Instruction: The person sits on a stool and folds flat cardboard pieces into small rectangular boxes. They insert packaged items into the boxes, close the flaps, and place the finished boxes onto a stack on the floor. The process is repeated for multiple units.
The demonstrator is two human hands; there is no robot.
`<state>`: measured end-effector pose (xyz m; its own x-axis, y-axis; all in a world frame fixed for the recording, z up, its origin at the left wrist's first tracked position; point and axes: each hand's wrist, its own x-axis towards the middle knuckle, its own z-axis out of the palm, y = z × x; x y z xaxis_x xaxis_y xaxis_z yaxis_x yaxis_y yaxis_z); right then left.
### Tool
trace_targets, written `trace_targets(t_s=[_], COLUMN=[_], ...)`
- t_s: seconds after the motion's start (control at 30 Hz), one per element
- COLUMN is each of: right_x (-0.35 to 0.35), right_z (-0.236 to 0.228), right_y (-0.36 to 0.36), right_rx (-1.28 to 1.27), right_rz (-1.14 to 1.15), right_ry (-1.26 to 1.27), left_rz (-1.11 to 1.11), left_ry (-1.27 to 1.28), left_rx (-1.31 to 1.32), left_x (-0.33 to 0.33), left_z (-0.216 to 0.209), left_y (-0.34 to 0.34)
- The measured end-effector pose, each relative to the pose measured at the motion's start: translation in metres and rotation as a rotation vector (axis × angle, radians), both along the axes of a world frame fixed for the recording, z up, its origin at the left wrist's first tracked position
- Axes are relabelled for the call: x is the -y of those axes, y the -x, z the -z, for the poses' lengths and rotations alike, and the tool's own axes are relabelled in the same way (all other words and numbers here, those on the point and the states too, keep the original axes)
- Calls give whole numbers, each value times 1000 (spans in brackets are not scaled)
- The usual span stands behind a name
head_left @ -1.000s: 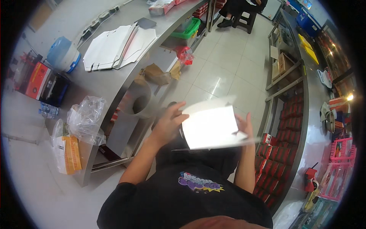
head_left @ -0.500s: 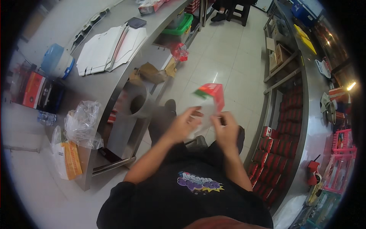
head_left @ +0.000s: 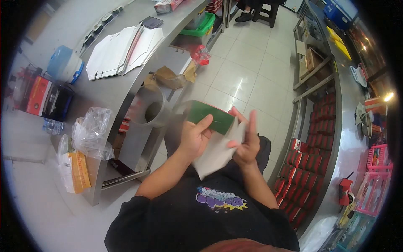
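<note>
A part-folded cardboard carton (head_left: 216,155) is held over my lap, its plain pale inner side toward me and a green panel (head_left: 220,121) at its far edge. My left hand (head_left: 196,138) grips it from the left, thumb lying on the green panel and the other fingers mostly hidden behind. At the right edge is my right hand (head_left: 247,147), thumb against the pale side and fingers reaching up along the carton's end, one of them stretched straight. On the left steel table lies a stack of flat white carton blanks (head_left: 111,52).
A clear plastic bin (head_left: 161,111) stands beside my left leg. Plastic bags (head_left: 92,130) hang at the left table's near corner. Rows of red-and-black boxes (head_left: 312,155) fill the shelf under the right counter (head_left: 346,113). A person's shoe (head_left: 243,17) and a black stool (head_left: 267,14) are far ahead.
The carton has turned and come nearer to me, with its green panel now facing up. My left hand has moved onto that panel, and my right hand's fingers have spread upward.
</note>
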<state>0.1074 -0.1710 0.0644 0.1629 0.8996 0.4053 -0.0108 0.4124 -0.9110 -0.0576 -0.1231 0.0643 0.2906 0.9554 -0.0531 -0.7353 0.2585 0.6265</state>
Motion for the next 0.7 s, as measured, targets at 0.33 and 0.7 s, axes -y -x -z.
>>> trace_targets(t_s=[0.33, 0.7], right_x=[-24, -22], right_z=[-19, -1], right_y=[1, -2], right_rx=[561, 542], right_rz=[309, 176], right_ry=[-258, -198], left_rz=[58, 117], left_ry=[-49, 109], left_rx=[-256, -278], left_x=[-2, -12], left_z=[4, -19], left_y=[-8, -3])
